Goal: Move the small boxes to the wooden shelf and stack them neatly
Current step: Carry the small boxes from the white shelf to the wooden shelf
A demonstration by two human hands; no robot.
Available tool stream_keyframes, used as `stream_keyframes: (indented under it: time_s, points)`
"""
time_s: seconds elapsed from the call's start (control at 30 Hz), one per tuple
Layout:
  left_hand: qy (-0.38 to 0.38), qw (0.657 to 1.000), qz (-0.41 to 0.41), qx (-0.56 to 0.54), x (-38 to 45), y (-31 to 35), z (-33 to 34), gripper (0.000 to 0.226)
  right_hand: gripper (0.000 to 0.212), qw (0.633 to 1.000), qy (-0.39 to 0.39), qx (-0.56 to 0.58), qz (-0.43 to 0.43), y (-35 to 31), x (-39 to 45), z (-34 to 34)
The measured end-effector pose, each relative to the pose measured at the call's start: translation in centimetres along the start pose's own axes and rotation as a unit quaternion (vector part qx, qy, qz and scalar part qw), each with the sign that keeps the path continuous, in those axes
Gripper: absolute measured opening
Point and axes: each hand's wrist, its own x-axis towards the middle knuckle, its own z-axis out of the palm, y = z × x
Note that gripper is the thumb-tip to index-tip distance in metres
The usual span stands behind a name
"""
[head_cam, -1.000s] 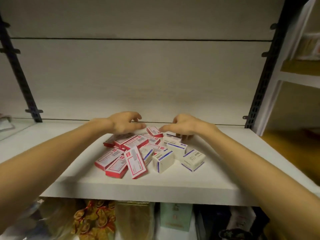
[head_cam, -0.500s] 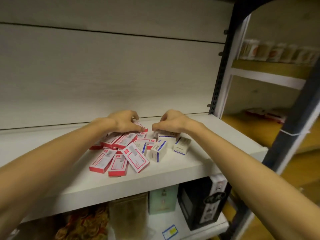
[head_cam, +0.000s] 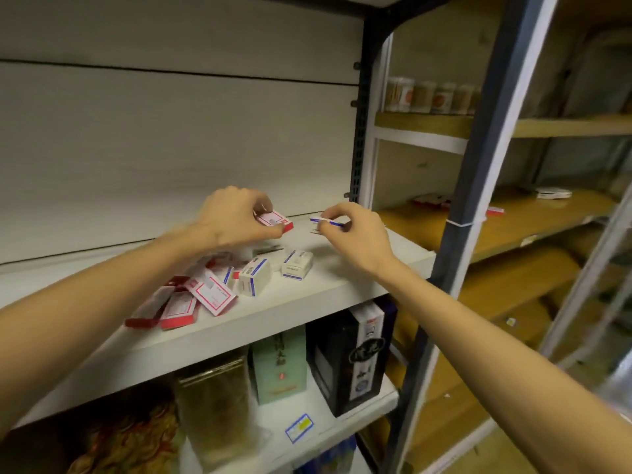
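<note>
Two shelving units fill our head view: a white shelf (head_cam: 307, 302) against a pale panelled back wall, and to its right, past a dark metal upright (head_cam: 478, 186), a wooden shelf (head_cam: 533, 220) with a few small packs lying on it and a row of jars (head_cam: 431, 95) on the board above. Below the white shelf stand a gold box (head_cam: 213, 405), a green box (head_cam: 280, 367) and a black box (head_cam: 355, 357).

Half a second ago both our hands pressed down into the heap of small boxes; now they are raised off it, each carrying one, and our view has swung right so more of the wooden shelf shows.

Our left hand (head_cam: 236, 217) is curled, thumb and fingers pinching a red-and-white box (head_cam: 275, 220) just above the white shelf. Our right hand (head_cam: 355, 230) pinches a blue-and-white box (head_cam: 326, 222) between thumb and fingertips, held nearly edge-on. The remaining boxes (head_cam: 219, 289) lie scattered on the white shelf beneath our left forearm, red ones to the left, blue-striped ones to the right.
</note>
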Motion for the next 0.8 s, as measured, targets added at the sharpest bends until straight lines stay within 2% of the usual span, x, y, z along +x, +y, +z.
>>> stream_keyframes:
  time_s: [0.17, 0.3, 0.4, 0.57, 0.7, 0.8]
  points:
    - [-0.029, 0.997, 0.061, -0.025, -0.8, 8.3, 1.1, 0.058, 0.013, 0.999, 0.054, 0.006, -0.004, 3.6, -5.0, -6.4]
    - [-0.051, 0.992, 0.113, -0.032, -1.2, 15.0, 2.1, 0.048, 0.014, 0.996, 0.085, -0.007, 0.006, 7.7, -8.9, -12.7]
    - [-0.07, 0.985, 0.154, -0.041, -1.6, 20.6, 3.1, 0.043, 0.019, 0.995, 0.1, 0.0, 0.029, 11.1, -11.5, -17.2]
    - [-0.031, 0.975, 0.219, -0.019, -2.5, 29.4, 5.4, 0.051, 0.031, 0.987, 0.14, 0.009, 0.081, 16.4, -14.5, -22.8]
    - [-0.07, 0.965, 0.253, -0.01, -1.7, 34.8, 7.6, 0.056, 0.048, 0.981, 0.151, 0.005, 0.122, 19.9, -15.5, -25.8]
    - [-0.077, 0.963, 0.258, -0.029, -0.7, 37.8, 9.1, 0.057, 0.053, 0.978, 0.159, 0.006, 0.135, 22.0, -15.3, -27.4]
